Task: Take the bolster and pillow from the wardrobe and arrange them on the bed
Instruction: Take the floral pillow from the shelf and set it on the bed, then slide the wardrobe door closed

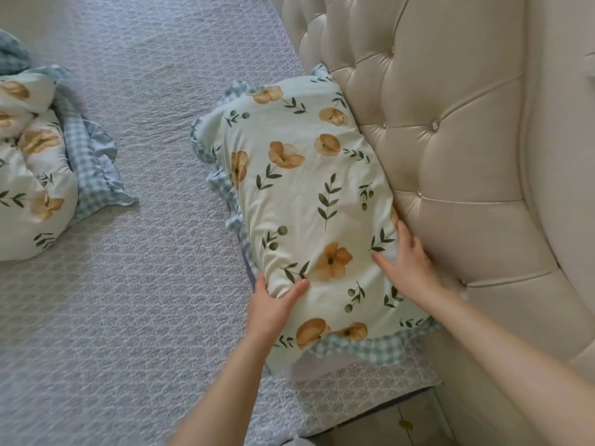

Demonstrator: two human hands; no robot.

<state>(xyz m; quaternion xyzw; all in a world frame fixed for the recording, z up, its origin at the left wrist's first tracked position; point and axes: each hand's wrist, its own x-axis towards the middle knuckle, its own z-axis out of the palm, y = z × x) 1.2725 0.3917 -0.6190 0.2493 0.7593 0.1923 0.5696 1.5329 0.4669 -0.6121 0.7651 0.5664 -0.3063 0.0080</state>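
Note:
A pale green pillow with orange flowers, green leaves and a blue checked frill lies on the bed, its long side against the headboard. My left hand grips the pillow's near left edge, thumb on top. My right hand rests on the pillow's near right side next to the headboard, fingers spread and pressing the fabric. At the left edge of the frame lies more bedding in the same print, bunched up, partly cut off by the frame; I cannot tell whether it is the bolster.
A beige tufted headboard with crystal buttons runs along the right. The bed carries a grey quilted cover. The near corner of the mattress and a strip of floor show at the bottom.

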